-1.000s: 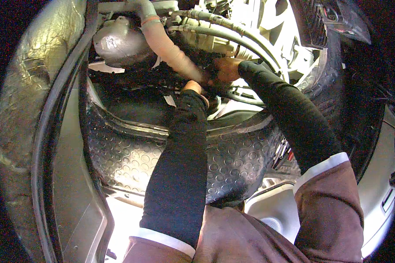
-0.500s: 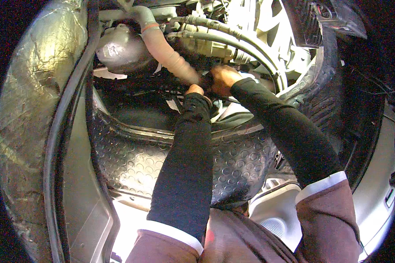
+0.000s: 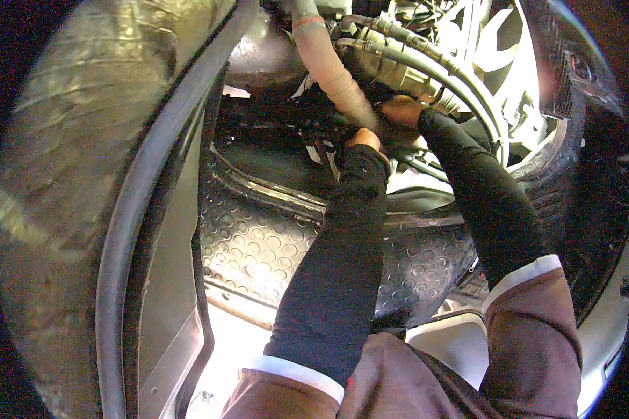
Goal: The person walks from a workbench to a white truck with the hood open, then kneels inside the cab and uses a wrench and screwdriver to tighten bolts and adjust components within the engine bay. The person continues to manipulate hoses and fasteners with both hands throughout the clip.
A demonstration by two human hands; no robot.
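Observation:
Both my arms in black sleeves reach forward into a vehicle's engine bay. My left hand (image 3: 364,138) shows only its back; its fingers are buried among dark parts below a tan hose (image 3: 335,77). My right hand (image 3: 401,112) rests just right of that hose, against a bundle of ribbed grey hoses (image 3: 426,77). The fingers of both hands are hidden, so I cannot see what they hold.
A black mat with round studs (image 3: 258,244) lies over the front edge under my arms. A black rubber seal (image 3: 154,181) and a foil-like padded panel (image 3: 77,140) curve along the left. White fan blades (image 3: 496,49) stand at the upper right.
The view has shifted so the engine bay and both hands sit further right and higher. My hands remain at the same spot beside the tan hose.

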